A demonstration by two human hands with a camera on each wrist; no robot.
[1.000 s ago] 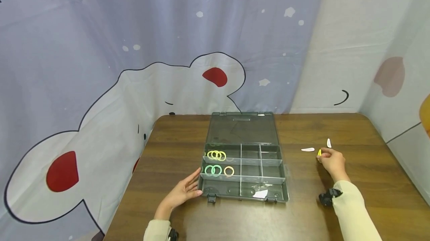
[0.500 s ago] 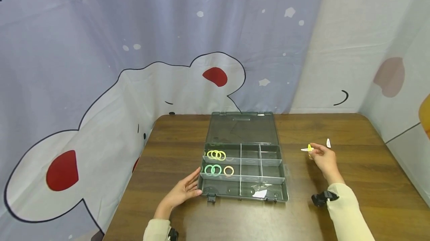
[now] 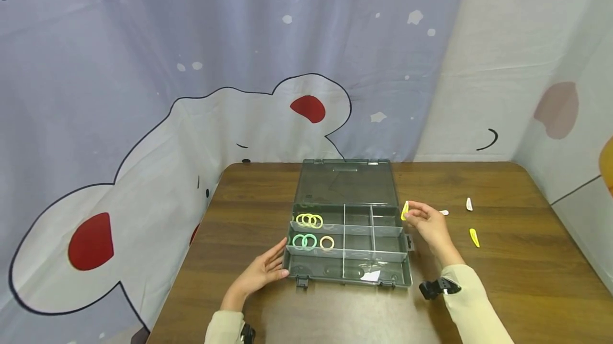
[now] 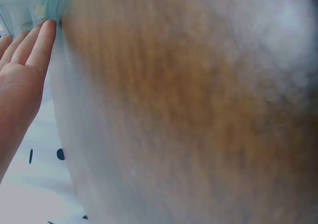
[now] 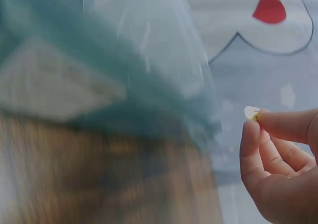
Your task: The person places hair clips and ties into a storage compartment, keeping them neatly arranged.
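Between the thumb and index finger of my right hand (image 3: 429, 225) I pinch a yellow hair clip (image 3: 405, 211), held at the right edge of the box's back row. In the right wrist view only a small pale-yellow tip of the hair clip (image 5: 252, 113) shows at the fingertips. The grey, see-through compartment box (image 3: 313, 265) lies with its lid (image 3: 345, 184) folded back. My left hand (image 3: 258, 273) touches the box's left side with fingers extended. Several yellow rings (image 3: 316, 223) lie in the back left compartment. Two green rings (image 3: 311, 242) and an orange ring (image 3: 327, 243) occupy the one before it.
Right of the box, on the wooden table (image 3: 536, 280), lie another yellow hair clip (image 3: 474, 237) and a white hair clip (image 3: 469, 204). A second white clip (image 3: 444, 212) is partly hidden behind my right hand. A patterned curtain (image 3: 230, 40) hangs behind the table.
My right hand has moved left with the yellow hair clip, from beside the white clips to the box's right edge. Another yellow clip is now uncovered. The left hand stays put.
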